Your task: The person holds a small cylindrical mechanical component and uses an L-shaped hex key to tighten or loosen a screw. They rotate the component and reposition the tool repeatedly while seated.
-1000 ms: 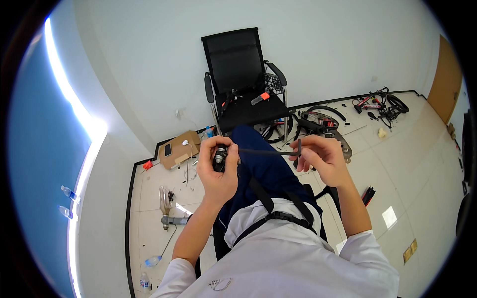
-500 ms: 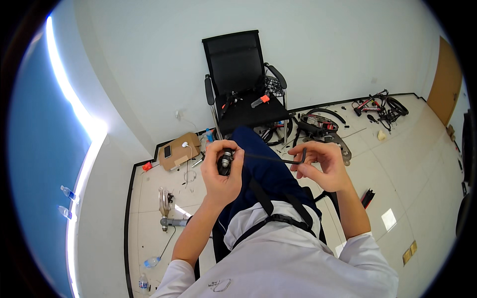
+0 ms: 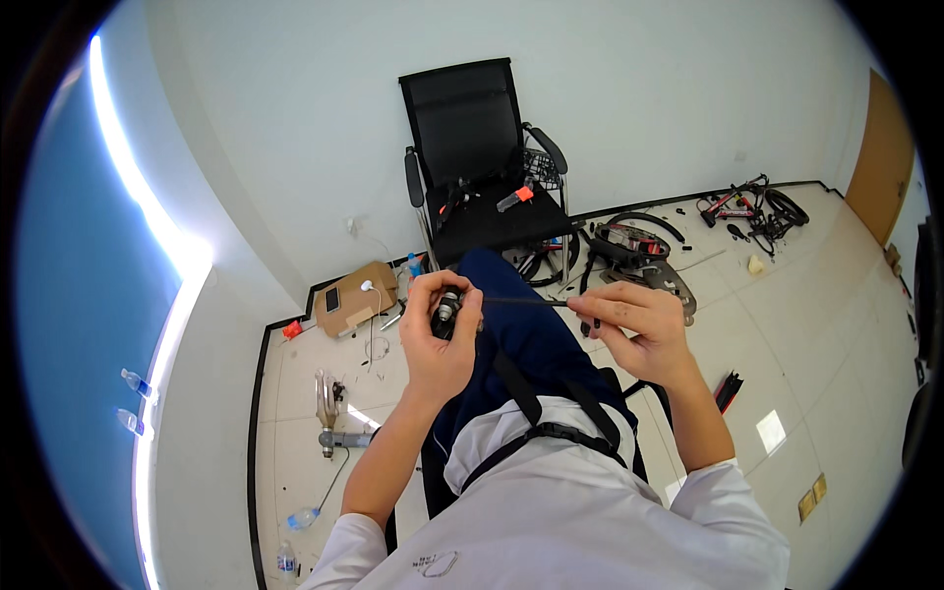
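A small black part with a silver, bolt-like piece [image 3: 448,306] sits in my left hand [image 3: 428,344], fingers and thumb curled round it above my lap. Its exact kind is hard to make out. From its right side runs a long black hex key [image 3: 526,302], its far tip hidden by the part and my fingers. My right hand [image 3: 641,332] pinches the hex key close to its bend, and the short arm points downward beneath the fingers.
Ahead stands a black mesh chair [image 3: 462,108] with loose items on its seat. A cardboard piece [image 3: 359,303] with a phone lies at its left. Bicycle parts [image 3: 629,251] cover the floor to the right; a metal fork [image 3: 326,408] and bottles [image 3: 303,518] lie to the left.
The hex key has turned: its short arm pointed upward and now points down. My right fingers, looser before, now pinch the shaft near the bend. My left hand stays nearly in place.
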A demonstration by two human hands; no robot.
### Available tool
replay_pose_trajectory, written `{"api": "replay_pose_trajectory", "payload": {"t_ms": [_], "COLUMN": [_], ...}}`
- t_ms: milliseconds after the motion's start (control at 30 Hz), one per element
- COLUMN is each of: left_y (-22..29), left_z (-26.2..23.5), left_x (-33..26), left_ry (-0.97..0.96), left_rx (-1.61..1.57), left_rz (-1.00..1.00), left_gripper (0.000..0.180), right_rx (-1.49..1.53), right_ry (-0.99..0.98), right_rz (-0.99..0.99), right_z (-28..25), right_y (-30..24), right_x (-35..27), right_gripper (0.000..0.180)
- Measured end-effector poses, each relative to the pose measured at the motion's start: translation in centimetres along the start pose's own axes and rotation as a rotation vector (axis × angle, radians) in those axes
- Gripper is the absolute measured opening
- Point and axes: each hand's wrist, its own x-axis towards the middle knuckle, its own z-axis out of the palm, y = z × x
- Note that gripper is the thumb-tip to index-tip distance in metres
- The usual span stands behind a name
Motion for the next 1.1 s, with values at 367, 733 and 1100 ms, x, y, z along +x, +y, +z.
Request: {"api": "replay_pose_trajectory", "payload": {"t_ms": [367, 733, 1100], "left_y": [-0.1, 0.6, 0.2], "left_z": [-0.1, -0.3, -0.2], "left_x": [-0.1, -0.2, 0.0], "left_ry": [0.077, -0.045, 0.0], "left_rx": [0.026, -0.032, -0.079], "left_rz": [0.072, -0.018, -0.018], "left_gripper": [0.015, 0.013, 0.014], "right_rx": [0.372, -0.041, 0.108], "right_ry": [-0.138, 0.115, 0.033], "right_rz": [0.333, -0.059, 0.066], "right_z": [-0.1, 0.2, 0.0], "right_y": [-0.3, 0.8, -0.2], "right_x": [-0.1, 0.2, 0.1], "right_gripper": [0.028, 0.027, 0.026]}}
